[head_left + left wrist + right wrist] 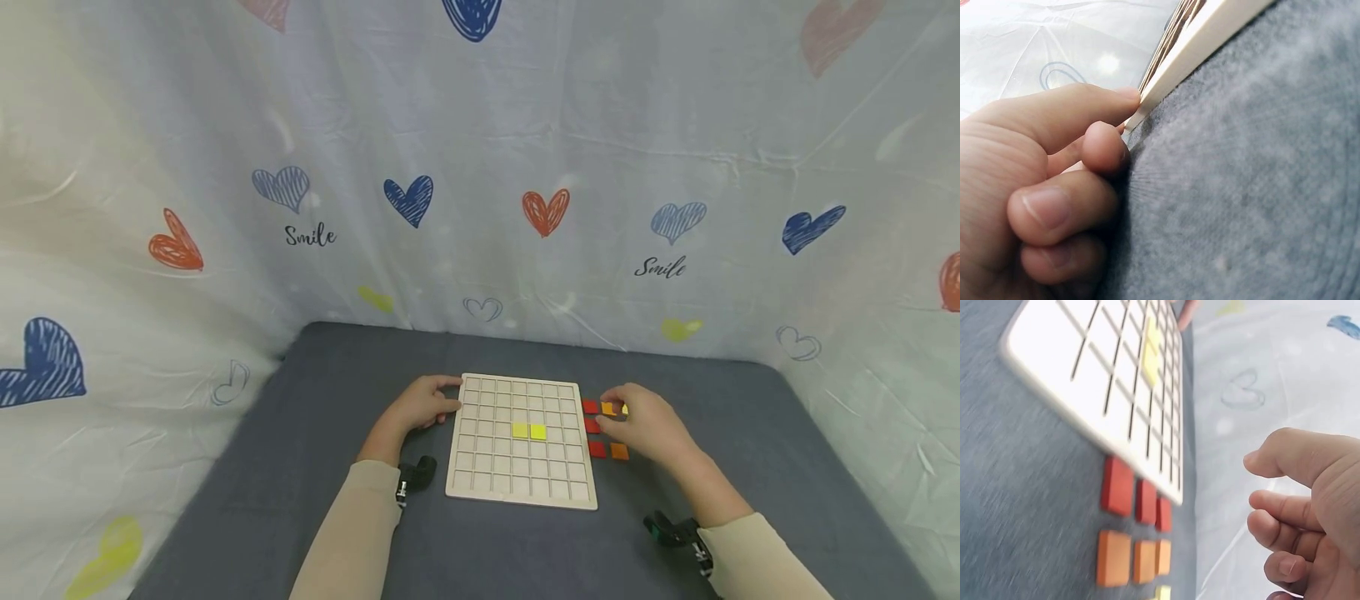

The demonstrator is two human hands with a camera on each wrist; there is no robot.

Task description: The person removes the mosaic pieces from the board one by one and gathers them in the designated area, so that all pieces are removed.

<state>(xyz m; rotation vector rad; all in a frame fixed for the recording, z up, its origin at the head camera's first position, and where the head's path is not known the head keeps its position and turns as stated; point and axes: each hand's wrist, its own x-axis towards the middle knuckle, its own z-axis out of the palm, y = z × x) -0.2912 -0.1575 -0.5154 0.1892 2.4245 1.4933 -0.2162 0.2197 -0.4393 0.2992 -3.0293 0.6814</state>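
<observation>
A pale wooden grid board (480, 483) lies flat on a dark grey cloth. On it, near the middle, sit two yellow square tiles (537, 432) side by side. My left hand (422, 402) rests at the board's upper left edge, fingertips touching its side; in the left wrist view the other fingers are curled. My right hand (647, 423) hovers over loose tiles just right of the board, its thumb and fingers apart and holding nothing. Beneath it are red tiles (1117, 486) and orange tiles (1114, 558); the hand hides some of them in the head view.
Grey cloth (517, 550) covers the table around the board. Behind and to both sides hangs a white curtain (480, 108) printed with hearts. A yellow tile (1162, 592) shows beyond the orange ones. Each wrist wears a black camera mount (675, 531).
</observation>
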